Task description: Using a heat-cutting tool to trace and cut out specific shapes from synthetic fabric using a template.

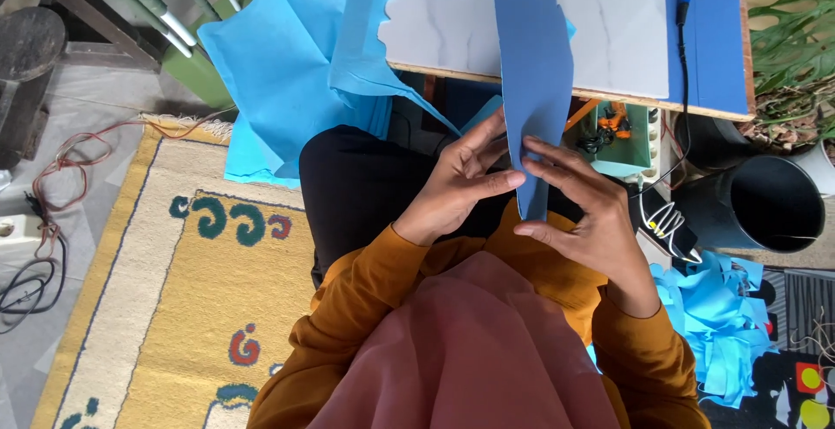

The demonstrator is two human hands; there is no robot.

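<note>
A long dark blue strip of foam sheet (532, 73) with a wavy edge runs from the white marbled board (609, 20) down to my lap. My left hand (461, 181) pinches the strip's lower end from the left, thumb across its front. From the right, my right hand (583, 212) holds the same end, fingertips pressing on the strip. A light blue sheet (287, 55) with a scalloped cut edge hangs off the board's left side.
A pile of light blue scraps (722, 325) lies at the right by a black bucket (774, 203). A green box with small parts (622, 138) sits under the board. Cables (43, 246) trail on the floor left of the yellow rug (174, 307).
</note>
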